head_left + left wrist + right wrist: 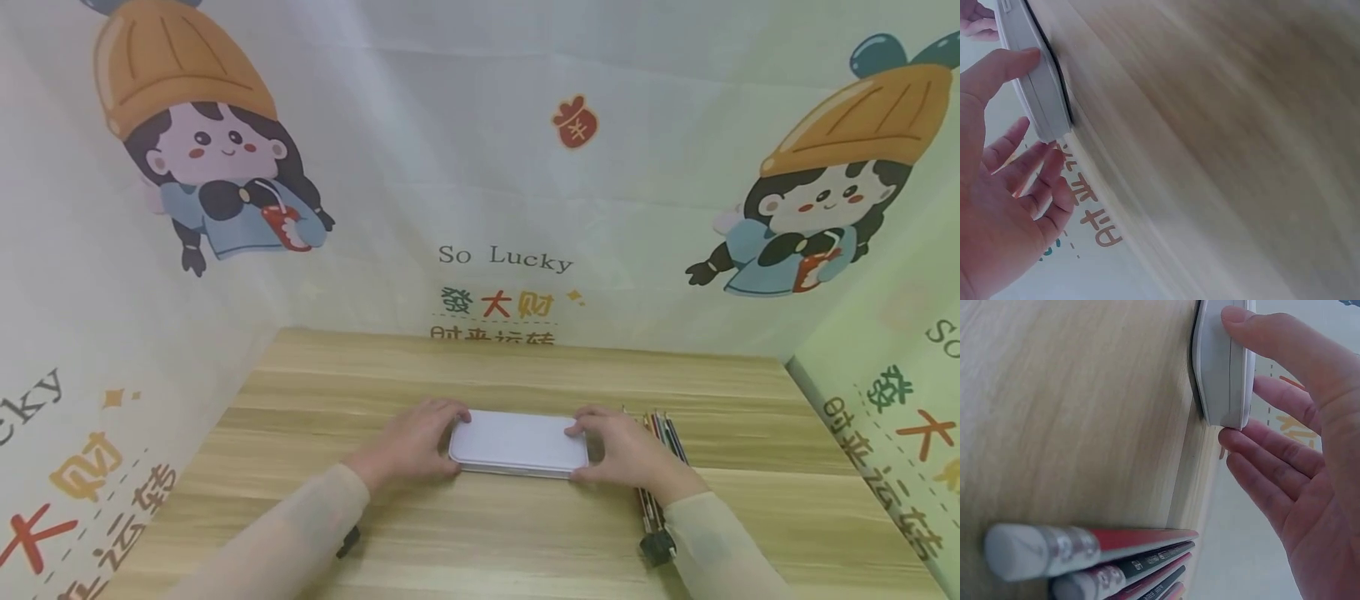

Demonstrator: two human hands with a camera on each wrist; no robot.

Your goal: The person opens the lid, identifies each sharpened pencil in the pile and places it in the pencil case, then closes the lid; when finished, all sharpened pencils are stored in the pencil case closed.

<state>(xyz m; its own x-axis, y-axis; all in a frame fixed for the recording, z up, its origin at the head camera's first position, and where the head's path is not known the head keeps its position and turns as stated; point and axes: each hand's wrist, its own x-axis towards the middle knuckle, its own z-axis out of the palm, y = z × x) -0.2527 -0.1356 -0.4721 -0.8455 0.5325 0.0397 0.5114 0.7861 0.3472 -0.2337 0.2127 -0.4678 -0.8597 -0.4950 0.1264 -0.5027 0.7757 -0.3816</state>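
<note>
We find the white case (519,442) flat on the wooden table (487,533), gripped at both ends — left hand (420,437) and right hand (618,446) partly open, thumbs on its near side. We note pencils (1141,539) beside the right hand.

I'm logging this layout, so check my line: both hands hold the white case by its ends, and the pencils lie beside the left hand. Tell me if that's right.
Not quite: the pencils lie beside the right hand, not the left hand, as the head view shows. Both hands do hold the white case by its ends.
</note>
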